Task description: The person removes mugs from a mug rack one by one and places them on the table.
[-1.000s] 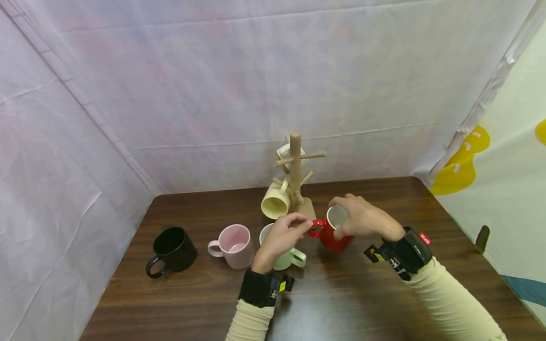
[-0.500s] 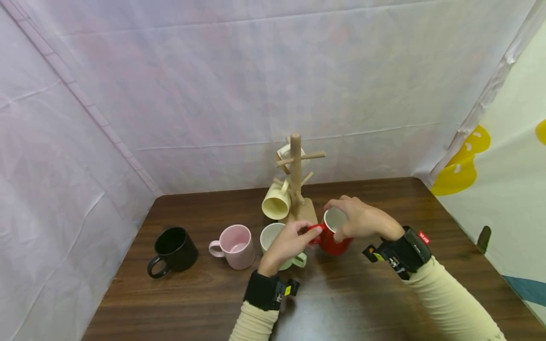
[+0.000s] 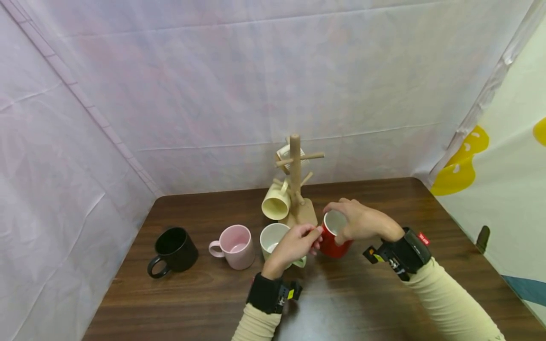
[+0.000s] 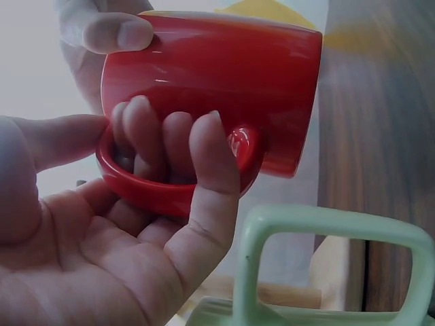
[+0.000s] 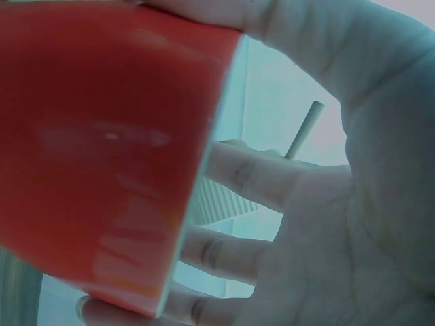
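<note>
Both hands are on one red mug (image 3: 333, 247) with a white inside, upright close over the table right of the light green mug (image 3: 269, 236). Several fingers of my left hand (image 4: 143, 238) pass through its handle (image 4: 153, 193) and curl, the thumb against the handle's upper end. From above, my right hand (image 3: 363, 221) grips the mug's body around its rim; the thumb and spread fingers lie on opposite sides in the right wrist view. In the head view my left hand (image 3: 295, 246) covers the red handle and part of the green mug.
A wooden mug tree (image 3: 295, 163) stands behind the hands, carrying a cream mug (image 3: 274, 204) on a low peg and a white mug (image 3: 283, 152) higher up. Left of the green mug are a pink mug (image 3: 240, 253) and a black mug (image 3: 179, 255). Fabric walls (image 3: 213, 94) enclose the table.
The left hand has moved right and slightly down onto the red mug's handle, and its fingers now go through it. The red mug has shifted slightly left in the right hand.
</note>
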Demonstrator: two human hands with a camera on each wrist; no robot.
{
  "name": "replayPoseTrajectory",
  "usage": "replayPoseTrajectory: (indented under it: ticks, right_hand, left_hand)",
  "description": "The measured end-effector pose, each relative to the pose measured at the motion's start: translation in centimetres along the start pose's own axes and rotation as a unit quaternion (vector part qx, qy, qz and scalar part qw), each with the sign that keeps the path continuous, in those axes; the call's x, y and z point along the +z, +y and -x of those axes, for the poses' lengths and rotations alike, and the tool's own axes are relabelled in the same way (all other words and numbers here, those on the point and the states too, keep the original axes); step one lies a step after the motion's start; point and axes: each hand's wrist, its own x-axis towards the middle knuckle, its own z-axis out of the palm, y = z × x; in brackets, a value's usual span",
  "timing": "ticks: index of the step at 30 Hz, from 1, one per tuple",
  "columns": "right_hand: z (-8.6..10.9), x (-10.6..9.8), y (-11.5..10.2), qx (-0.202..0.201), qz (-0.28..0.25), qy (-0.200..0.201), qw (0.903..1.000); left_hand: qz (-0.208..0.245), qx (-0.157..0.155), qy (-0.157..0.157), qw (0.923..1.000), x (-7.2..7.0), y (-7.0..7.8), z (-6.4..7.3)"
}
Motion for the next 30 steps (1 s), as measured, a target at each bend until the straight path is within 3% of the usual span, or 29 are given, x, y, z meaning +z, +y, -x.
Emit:
replayPoseTrajectory:
  ticks: [9,30]
  right_hand:
    - [0.0,0.2,0.3,0.008,0.000,-0.012,0.9999]
    - [0.0,0.0,0.6,0.011,-0.009,-0.036,0.9992]
  left_hand:
    - [-0.043,0.015,-0.003,0.9990,0.5,-0.4,-0.1]
    - [-0.038,0.015,0.021,0.9989,1.4,-0.5,-0.2]
